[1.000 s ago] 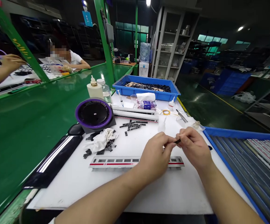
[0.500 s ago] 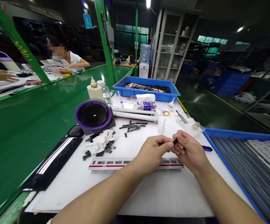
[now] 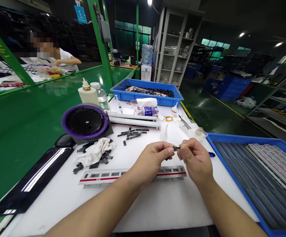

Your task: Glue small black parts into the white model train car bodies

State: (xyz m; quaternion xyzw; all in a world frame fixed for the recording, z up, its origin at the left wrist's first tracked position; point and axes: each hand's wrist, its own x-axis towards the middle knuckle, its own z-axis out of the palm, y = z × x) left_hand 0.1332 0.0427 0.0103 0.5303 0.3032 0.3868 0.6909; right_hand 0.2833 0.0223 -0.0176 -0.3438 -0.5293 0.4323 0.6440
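Between my two hands is a small black plastic part (image 3: pixel 175 148), pinched by the fingertips of both. My left hand (image 3: pixel 157 154) grips its left end with thumb and forefinger. My right hand (image 3: pixel 195 158) has its fingers closed on the right end. Below them on the white table lies a silver-grey model train car shell (image 3: pixel 100 176) with a red stripe and a row of windows; my left hand and forearm cover its middle. Several loose black parts (image 3: pixel 133 133) are scattered farther back. More of them lie around a crumpled white cloth (image 3: pixel 94 153) on the left.
A purple-rimmed round black device (image 3: pixel 85 121) stands at left, bottles (image 3: pixel 88 95) behind it. At the back are a blue bin (image 3: pixel 145 95) of black parts, a tissue pack (image 3: pixel 146 110) and more train shells (image 3: pixel 135 123). A blue tray (image 3: pixel 231 171) with shells is at right. A co-worker (image 3: pixel 64 59) sits beyond.
The view has turned slightly right, so the table items sit farther left. My fingers have shifted on the small black part, which now lies more level between both hands.
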